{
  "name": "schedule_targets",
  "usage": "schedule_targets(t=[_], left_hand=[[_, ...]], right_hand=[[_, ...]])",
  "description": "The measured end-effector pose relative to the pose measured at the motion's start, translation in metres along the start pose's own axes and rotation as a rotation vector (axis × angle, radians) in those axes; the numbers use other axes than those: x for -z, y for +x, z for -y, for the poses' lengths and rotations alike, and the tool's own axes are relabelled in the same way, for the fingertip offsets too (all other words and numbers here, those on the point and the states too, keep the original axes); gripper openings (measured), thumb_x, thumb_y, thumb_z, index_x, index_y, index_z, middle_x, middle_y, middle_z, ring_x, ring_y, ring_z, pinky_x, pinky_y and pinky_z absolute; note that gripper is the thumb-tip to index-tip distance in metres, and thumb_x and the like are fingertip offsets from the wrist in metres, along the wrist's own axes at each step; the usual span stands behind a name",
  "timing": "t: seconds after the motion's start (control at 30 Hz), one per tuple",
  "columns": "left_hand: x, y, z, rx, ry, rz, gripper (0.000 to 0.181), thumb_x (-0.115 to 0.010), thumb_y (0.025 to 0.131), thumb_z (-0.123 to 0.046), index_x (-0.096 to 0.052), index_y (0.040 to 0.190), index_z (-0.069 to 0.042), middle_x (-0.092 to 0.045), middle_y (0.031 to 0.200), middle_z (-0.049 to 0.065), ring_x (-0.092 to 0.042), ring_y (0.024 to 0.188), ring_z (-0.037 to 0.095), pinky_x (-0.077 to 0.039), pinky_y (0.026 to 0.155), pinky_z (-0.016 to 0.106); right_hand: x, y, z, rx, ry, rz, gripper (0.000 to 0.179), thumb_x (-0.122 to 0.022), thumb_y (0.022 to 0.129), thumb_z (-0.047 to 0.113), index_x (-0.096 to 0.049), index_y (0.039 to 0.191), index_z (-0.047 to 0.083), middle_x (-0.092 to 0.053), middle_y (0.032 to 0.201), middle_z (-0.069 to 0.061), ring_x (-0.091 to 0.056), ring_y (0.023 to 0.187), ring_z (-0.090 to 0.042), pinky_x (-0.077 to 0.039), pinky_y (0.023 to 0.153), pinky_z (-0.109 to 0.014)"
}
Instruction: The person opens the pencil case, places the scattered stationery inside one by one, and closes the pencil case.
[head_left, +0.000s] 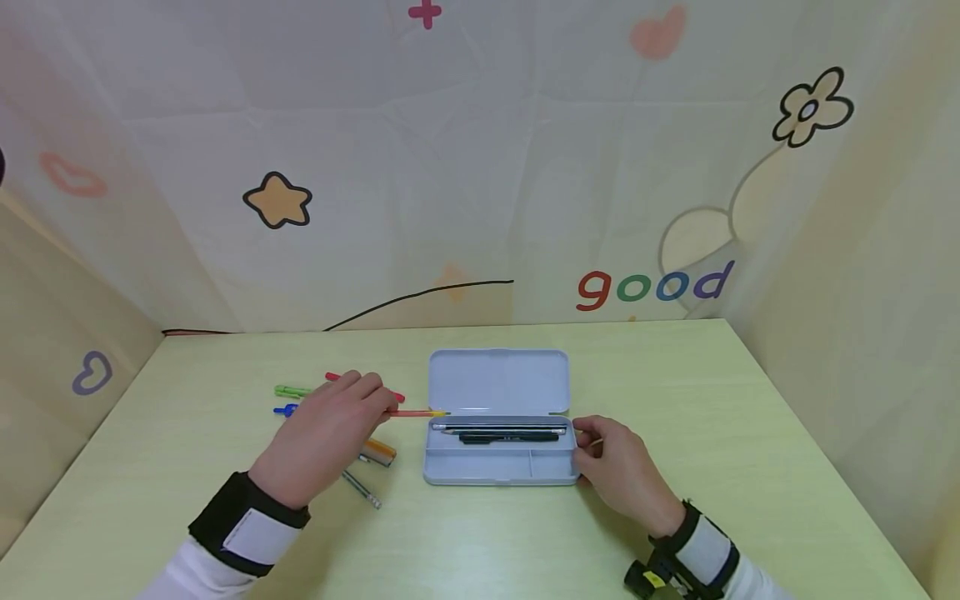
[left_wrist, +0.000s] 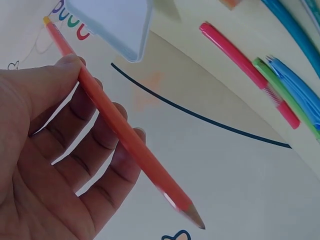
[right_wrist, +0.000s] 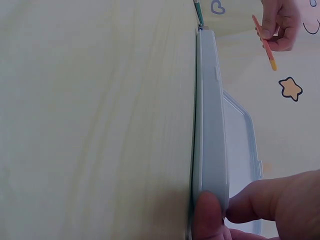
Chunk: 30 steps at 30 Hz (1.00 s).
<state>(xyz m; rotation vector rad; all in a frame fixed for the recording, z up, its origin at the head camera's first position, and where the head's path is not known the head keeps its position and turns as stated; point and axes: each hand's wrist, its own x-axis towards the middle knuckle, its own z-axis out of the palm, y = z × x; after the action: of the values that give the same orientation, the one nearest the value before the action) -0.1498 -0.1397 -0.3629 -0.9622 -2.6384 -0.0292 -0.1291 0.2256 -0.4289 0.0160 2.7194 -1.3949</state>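
My left hand (head_left: 330, 437) pinches an orange pencil (left_wrist: 117, 122) between thumb and fingers. In the left wrist view its sharpened tip points down and its yellow end up. The head view has that yellow end over the left side of an open light-blue pencil case (head_left: 476, 468). Inside the case, dark pens (head_left: 510, 437) and a pale pencil (head_left: 498, 427) lie in the long back compartment. The case's lid (head_left: 498, 381) is folded back. At the case's right end, my right hand (head_left: 618, 462) grips the corner between thumb and fingers.
Left of the case, partly under my left arm, lie a red pen (left_wrist: 235, 55), a green pen (head_left: 291, 391) and a blue pen (head_left: 285, 410). Nearer are an orange marker (head_left: 380, 450) and a grey pencil (head_left: 363, 489). A printed curtain (head_left: 480, 183) hangs behind the table.
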Motion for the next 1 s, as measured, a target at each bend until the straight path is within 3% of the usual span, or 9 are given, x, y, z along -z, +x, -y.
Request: schedule_targets(t=[0.2,1.0], left_hand=[[0.0,0.011,-0.008,-0.004,-0.005,0.0,0.024,-0.088,0.087,-0.007,-0.074,0.105,-0.013,-0.063,0.094,-0.004,-0.053,0.085,0.017,-0.053,0.074,0.027],[-0.013,0.045,-0.039,-0.059,-0.038,0.0,0.022,-0.088,0.087,-0.005,-0.076,0.103,-0.014,-0.066,0.094,0.0,-0.057,0.087,0.02,-0.054,0.077,0.03]], right_hand=[[0.0,0.0,0.001,0.004,0.0,-0.001,0.038,-0.064,0.094,-0.006,-0.062,0.132,-0.01,-0.063,0.102,-0.011,-0.061,0.082,-0.019,-0.059,0.063,-0.028],[0.0,0.001,-0.001,-0.011,0.016,-0.006,0.038,-0.063,0.094,-0.008,-0.063,0.132,-0.01,-0.062,0.1,-0.012,-0.061,0.081,-0.021,-0.06,0.063,-0.028]])
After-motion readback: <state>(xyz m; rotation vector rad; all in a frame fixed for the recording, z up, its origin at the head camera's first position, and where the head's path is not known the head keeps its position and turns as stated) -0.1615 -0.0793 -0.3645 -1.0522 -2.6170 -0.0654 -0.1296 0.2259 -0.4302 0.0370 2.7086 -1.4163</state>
